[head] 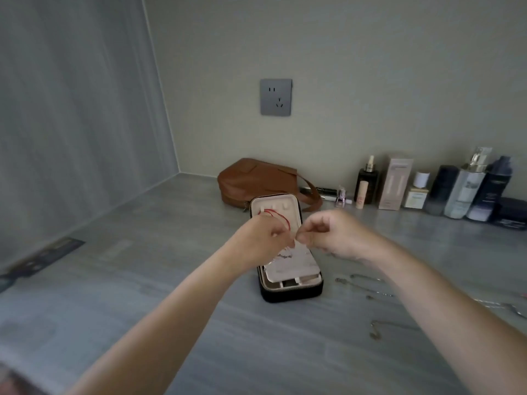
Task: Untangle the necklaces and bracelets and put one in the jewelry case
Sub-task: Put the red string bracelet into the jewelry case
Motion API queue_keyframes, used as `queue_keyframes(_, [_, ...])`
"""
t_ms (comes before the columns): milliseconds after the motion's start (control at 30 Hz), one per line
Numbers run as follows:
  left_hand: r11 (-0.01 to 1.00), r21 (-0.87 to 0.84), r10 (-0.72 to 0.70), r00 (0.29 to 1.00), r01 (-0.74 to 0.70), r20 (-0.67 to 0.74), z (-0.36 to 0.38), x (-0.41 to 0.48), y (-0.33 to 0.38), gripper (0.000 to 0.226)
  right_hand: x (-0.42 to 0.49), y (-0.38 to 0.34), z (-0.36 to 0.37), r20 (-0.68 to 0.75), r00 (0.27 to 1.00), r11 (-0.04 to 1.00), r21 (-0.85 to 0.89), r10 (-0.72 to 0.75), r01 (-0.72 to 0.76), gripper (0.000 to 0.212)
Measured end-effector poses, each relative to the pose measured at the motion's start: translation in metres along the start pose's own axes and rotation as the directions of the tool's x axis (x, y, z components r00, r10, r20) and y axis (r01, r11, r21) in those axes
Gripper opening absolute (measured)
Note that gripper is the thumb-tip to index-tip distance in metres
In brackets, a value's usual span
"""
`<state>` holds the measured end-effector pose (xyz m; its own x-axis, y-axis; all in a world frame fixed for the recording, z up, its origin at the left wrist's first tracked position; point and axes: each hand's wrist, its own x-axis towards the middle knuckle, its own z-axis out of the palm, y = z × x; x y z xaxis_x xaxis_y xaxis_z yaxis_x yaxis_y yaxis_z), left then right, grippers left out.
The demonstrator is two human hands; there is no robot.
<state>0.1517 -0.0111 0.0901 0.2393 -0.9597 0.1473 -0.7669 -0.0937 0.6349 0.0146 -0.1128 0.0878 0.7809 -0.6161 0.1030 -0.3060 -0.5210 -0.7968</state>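
A black zip jewelry case (291,292) lies open on the grey counter, its pale lid (275,206) propped up toward the wall. A red cord bracelet (273,215) hangs from the hooks in the lid. My left hand (261,238) and my right hand (333,232) are held close together over the case, fingers curled, each pinching something thin where they meet; what it is cannot be made out. A fine chain (285,256) lies on the pale insert below them. Several more thin chains (368,283) are spread on the counter to the right of the case.
A brown leather bag (253,181) sits behind the case against the wall. Several cosmetic bottles and boxes (445,189) line the wall at the right. A grey wall socket (276,96) is above. A dark panel (42,252) is set in the counter at far left.
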Motion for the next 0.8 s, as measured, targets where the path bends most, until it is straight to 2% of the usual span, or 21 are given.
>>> queue_keyframes(67, [0.986, 0.165, 0.014, 0.992, 0.007, -0.127, 0.002, 0.007, -0.01, 0.018, 0.014, 0.0, -0.001, -0.054, 0.995, 0.988, -0.135, -0.078, 0.071, 0.012])
queue_keyframes(100, [0.979, 0.198, -0.019, 0.984, 0.054, -0.177, 0.002, 0.011, -0.014, 0.015, 0.022, 0.0, -0.001, -0.082, 0.991, 0.981, -0.174, -0.103, 0.088, 0.014])
queue_keyframes(167, [0.988, 0.101, -0.094, 0.966, 0.121, -0.243, 0.001, 0.022, -0.025, 0.013, 0.036, -0.002, 0.003, -0.128, 0.982, 0.964, -0.242, -0.14, 0.106, 0.017])
queue_keyframes(267, [0.989, -0.125, -0.116, 0.933, 0.077, -0.34, 0.005, 0.038, -0.045, 0.019, 0.059, -0.003, 0.013, -0.192, 0.968, 0.945, -0.315, -0.159, 0.092, 0.009])
queue_keyframes(367, [0.986, -0.139, -0.15, 0.881, 0.096, -0.449, 0.012, 0.043, -0.057, 0.03, 0.075, -0.005, 0.025, -0.282, 0.943, 0.916, -0.397, -0.176, 0.052, 0.013])
queue_keyframes(533, [0.986, -0.107, -0.166, 0.833, 0.129, -0.528, 0.019, 0.046, -0.06, 0.041, 0.093, -0.007, 0.037, -0.346, 0.907, 0.835, -0.55, -0.24, 0.011, 0.023])
queue_keyframes(667, [0.995, -0.035, -0.095, 0.819, 0.091, -0.566, 0.023, 0.049, -0.056, 0.043, 0.099, -0.01, 0.042, -0.344, 0.899, 0.803, -0.595, -0.27, 0.014, 0.026])
queue_keyframes(800, [0.994, -0.056, -0.105, 0.802, 0.089, -0.588, 0.025, 0.054, -0.057, 0.043, 0.104, -0.01, 0.044, -0.363, 0.895, 0.798, -0.603, -0.261, -0.012, 0.026])
